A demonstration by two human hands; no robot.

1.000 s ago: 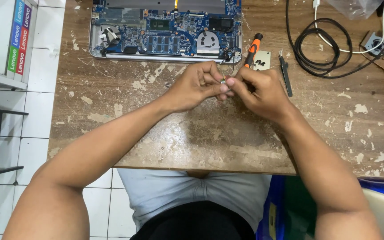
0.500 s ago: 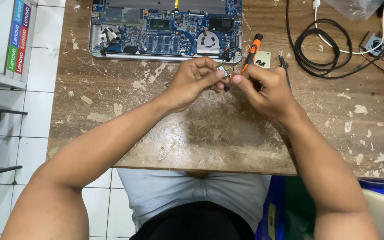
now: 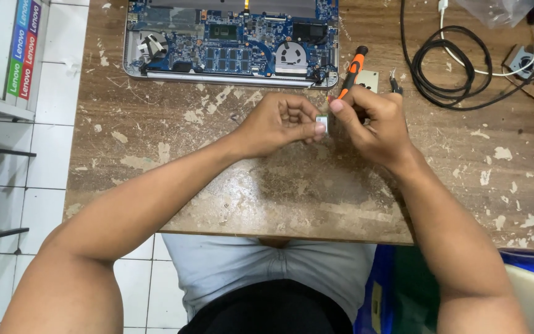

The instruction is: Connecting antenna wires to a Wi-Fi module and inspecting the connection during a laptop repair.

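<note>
While the left hand (image 3: 285, 124) pinches a small silvery part (image 3: 322, 122) between thumb and curled fingers, the right hand (image 3: 375, 120) closes around an orange-handled screwdriver (image 3: 352, 71) and brings its tip to that part. Both hands hover just above the worn wooden tabletop (image 3: 279, 192), near the middle of its far half, with the part between them.

Compared with a second ago, the hands have drawn a little apart: they were then pressed together with fingers overlapping, and now the part shows clearly in the gap. The screwdriver stands more upright than before, its handle pointing toward the far edge. This suggests the tool is being reset on the part rather than turned.

Behind the hands, along the far edge, an opened laptop (image 3: 230, 43) lies with its blue circuit board and fan exposed. A small metal plate (image 3: 369, 79) lies just beside the screwdriver handle. Toward the far right corner, a coiled black cable (image 3: 449, 68) rests flat. The laptop, plate and cable have not moved.
</note>
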